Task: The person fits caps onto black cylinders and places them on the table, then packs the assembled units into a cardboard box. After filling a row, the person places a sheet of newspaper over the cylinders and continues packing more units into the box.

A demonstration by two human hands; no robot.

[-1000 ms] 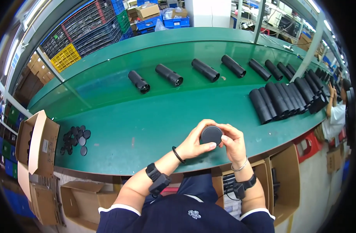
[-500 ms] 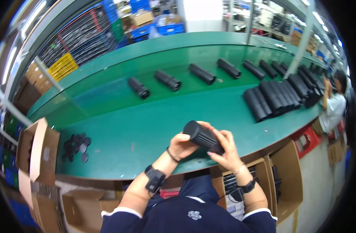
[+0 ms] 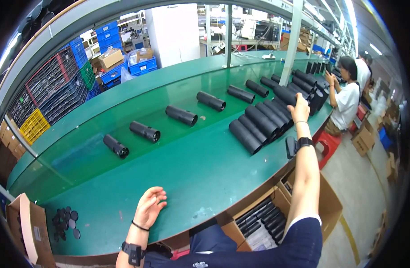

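Note:
Stretched far out to the right, my right hand (image 3: 299, 108) has its fingers around the end of a black cylinder (image 3: 284, 94), at the top of a pile of similar ones. These black cylinders (image 3: 251, 132) lie side by side on the green bench (image 3: 182, 165). My left hand (image 3: 150, 207) hovers over the near part of the bench, fingers loosely curled and apart, holding nothing. Beyond the pile, a row of black tubes (image 3: 181, 115) with open ends lies spaced out along a shiny green strip.
Small black discs (image 3: 64, 222) lie at the bench's left end beside a cardboard box (image 3: 35, 230). Below the near edge, a carton (image 3: 263, 223) holds dark cylinders. A metal post (image 3: 291, 49) rises behind the pile. To the right, a person (image 3: 346, 100) works near a red stool (image 3: 328, 143).
My hands have parted. The black cylinder held between them has gone right with my right hand to the pile; my left hand is now empty. The view has swung to the right.

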